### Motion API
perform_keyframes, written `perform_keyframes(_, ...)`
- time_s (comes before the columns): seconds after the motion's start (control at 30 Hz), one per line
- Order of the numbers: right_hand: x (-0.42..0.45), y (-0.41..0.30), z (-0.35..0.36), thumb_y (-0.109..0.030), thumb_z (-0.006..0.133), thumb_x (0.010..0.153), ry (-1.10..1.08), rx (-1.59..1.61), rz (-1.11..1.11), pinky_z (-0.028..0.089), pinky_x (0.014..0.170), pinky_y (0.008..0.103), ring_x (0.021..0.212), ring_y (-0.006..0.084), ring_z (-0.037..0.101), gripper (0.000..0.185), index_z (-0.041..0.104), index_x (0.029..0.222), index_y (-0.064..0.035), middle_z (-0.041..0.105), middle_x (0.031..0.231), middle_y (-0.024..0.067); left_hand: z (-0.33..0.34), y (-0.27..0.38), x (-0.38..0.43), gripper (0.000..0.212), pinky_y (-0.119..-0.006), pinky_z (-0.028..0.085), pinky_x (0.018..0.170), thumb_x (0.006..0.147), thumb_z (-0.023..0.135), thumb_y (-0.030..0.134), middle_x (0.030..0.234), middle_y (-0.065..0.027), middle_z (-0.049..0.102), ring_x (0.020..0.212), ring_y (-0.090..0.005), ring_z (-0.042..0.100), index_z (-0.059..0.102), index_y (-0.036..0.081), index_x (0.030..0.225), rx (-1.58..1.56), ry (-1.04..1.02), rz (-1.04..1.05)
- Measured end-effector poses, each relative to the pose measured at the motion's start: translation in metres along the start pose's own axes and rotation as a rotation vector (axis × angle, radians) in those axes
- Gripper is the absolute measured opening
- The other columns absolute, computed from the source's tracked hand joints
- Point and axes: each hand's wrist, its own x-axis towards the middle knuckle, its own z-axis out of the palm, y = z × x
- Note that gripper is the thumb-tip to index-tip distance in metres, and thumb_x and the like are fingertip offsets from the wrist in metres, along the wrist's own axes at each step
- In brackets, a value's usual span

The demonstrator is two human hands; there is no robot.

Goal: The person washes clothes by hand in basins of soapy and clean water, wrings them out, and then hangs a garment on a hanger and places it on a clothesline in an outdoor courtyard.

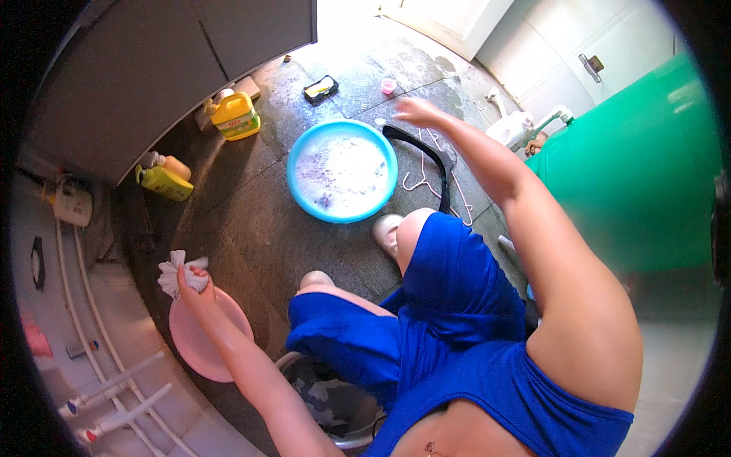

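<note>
My left hand (197, 285) grips a crumpled white cloth (181, 274), held out above the far rim of a pink plastic basin (181, 343) at the lower left. My right hand (420, 112) is stretched forward in the air, bare, right of and beyond a blue basin (294, 191); its fingers are partly blurred. White suds (342, 165) and cloudy water fill the blue basin, with something dark showing at the near side. A black clothes hanger (442, 163) and thin wire hangers (424, 183) lie on the floor below my right forearm.
A yellow jug (237, 117) and pump bottles (168, 180) stand along a dark cabinet (148, 74). A black soap box (321, 90) and a pink cup (388, 85) are beyond the blue basin. Right is a large green container (634, 171); a metal basin (337, 443) sits beside my legs.
</note>
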Motion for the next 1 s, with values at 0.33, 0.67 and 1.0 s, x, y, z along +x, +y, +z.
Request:
perform_keyframes(0.33,-0.117,0.245,0.206,-0.037,0.079,0.057,0.140,0.293,1.212,0.047,0.080,0.0398,0.098,0.0314,0.057,0.078,0.047,0.113,0.0067,0.056,0.108,0.0233,0.197,-0.149,-0.011,0.038,-0.030,0.038,0.058,0.084,0.056,0.014,0.087,-0.0122,0.052,0.068,-0.0174,0.048,0.039,-0.002,0.115,0.535,-0.508,-0.188)
perform_keyframes(0.67,-0.109,0.203,0.165,-0.011,0.063,0.069,0.372,1.086,1.311,0.045,0.045,0.0280,0.052,0.0150,0.057,0.024,0.050,0.086,0.0008,0.058,0.070,0.0095,0.329,-0.254,-0.054,0.049,-0.026,0.043,0.053,0.071,0.065,0.017,0.083,-0.0097,0.054,0.062,-0.0152,0.052,0.042,-0.001,0.111,1.023,-0.703,-0.441)
perform_keyframes(1.0,-0.117,0.082,-0.204,-0.008,0.068,0.075,0.560,1.720,0.824,0.042,0.045,0.0233,0.049,0.0104,0.052,0.029,0.043,0.090,-0.0075,0.055,0.068,0.0034,0.499,-0.301,-0.235,0.049,-0.033,0.048,0.071,0.088,0.050,0.034,0.115,-0.0087,0.049,0.092,-0.0209,0.055,0.033,0.007,0.125,0.706,-0.487,-0.493)
